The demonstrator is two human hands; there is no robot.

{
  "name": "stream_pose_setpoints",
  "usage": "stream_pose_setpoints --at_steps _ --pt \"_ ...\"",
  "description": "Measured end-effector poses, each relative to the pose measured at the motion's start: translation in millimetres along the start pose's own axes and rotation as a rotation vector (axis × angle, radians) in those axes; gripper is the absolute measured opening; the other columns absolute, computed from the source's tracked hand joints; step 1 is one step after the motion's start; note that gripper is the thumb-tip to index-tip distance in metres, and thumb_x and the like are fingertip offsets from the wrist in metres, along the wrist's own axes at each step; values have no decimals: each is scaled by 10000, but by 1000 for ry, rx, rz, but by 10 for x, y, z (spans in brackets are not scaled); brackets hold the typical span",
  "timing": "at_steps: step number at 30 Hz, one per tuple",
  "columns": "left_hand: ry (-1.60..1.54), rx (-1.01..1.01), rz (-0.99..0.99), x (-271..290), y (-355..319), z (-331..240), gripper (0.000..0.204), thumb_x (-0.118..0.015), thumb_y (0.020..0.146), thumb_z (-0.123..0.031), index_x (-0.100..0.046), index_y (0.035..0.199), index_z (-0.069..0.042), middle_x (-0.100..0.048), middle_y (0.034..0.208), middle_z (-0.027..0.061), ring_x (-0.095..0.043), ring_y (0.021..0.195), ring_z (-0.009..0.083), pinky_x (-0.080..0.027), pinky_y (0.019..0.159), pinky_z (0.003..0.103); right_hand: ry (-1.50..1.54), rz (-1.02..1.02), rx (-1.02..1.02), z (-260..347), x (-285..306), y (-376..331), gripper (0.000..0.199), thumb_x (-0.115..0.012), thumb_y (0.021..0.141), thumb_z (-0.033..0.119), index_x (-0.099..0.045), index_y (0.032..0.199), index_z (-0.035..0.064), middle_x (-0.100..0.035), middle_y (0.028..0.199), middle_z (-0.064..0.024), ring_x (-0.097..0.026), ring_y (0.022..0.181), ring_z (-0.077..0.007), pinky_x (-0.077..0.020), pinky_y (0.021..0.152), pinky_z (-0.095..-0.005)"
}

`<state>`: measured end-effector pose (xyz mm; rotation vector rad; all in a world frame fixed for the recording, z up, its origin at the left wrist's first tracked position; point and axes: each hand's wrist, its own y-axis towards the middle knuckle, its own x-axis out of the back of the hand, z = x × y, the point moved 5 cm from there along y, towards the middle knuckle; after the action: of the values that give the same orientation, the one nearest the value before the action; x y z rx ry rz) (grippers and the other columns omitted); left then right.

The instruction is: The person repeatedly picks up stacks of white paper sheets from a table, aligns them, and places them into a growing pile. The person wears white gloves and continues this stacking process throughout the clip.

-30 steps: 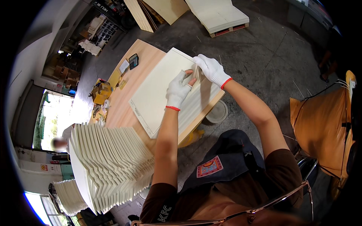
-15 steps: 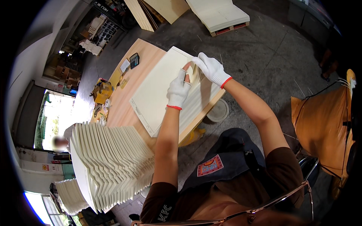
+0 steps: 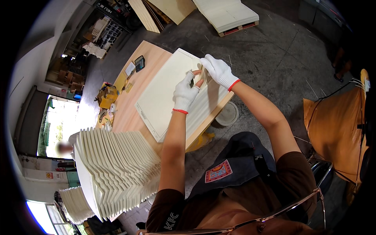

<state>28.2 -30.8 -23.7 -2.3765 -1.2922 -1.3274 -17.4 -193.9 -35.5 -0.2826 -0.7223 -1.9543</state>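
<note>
Right hand (image 3: 218, 71): pinches the sheets (image 3: 164, 90) (corner curled up).
Left hand (image 3: 185, 94): thumb and forefinger apart, at their edges.
Sheets: apparently being leafed; next calls for steady pinching.

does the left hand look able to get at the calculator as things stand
Likely yes: only white sheets and wooden tabletop seem to lie between the left hand and the calculator, though that hand is at the sheets' curled edge.

Gloved left grip (image 3: 185, 94), right grip (image 3: 217, 71) at bent edge of pale sheets (image 3: 160, 100); wooden table (image 3: 139, 84) beneath.
</note>
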Motion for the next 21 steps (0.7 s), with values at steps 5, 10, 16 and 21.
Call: stream_pose_setpoints --at_steps 5,10,16,21 --pt "42 6 -43 53 -13 -62 350 -651 903 -212 -631 1252 -209 -606 780 46 -558 682 159 -478 662 306 -17 -28 51 -6 5 0 391 -332 1012 481 -518 1066 142 -630 844 -188 -627 804 -417 -473 687 -508" --pt "19 -134 -165 53 -33 -102 285 -540 948 -222 -647 1210 -250 -701 908 85 -664 747 238 -527 718 342 -8 17 6 -29 -18 11 371 -345 1010 467 -503 1065 135 -635 847 -190 -631 787 -411 -477 674 -509" --pt "112 15 24 -23 -7 -47 348 -694 878 -223 -643 1219 -174 -660 902 102 -623 774 173 -508 757 303 15 -17 7 -58 -33 14 389 -338 1010 482 -505 1048 133 -641 822 -205 -632 792 -414 -477 681 -506" --pt "107 23 12 -6 3 -43 375 -730 840 -266 -653 1205 -221 -666 851 89 -636 716 207 -507 698 330 33 -20 -11 -117 -57 31 425 -339 1004 514 -506 1039 125 -643 814 -210 -631 800 -417 -478 690 -501"
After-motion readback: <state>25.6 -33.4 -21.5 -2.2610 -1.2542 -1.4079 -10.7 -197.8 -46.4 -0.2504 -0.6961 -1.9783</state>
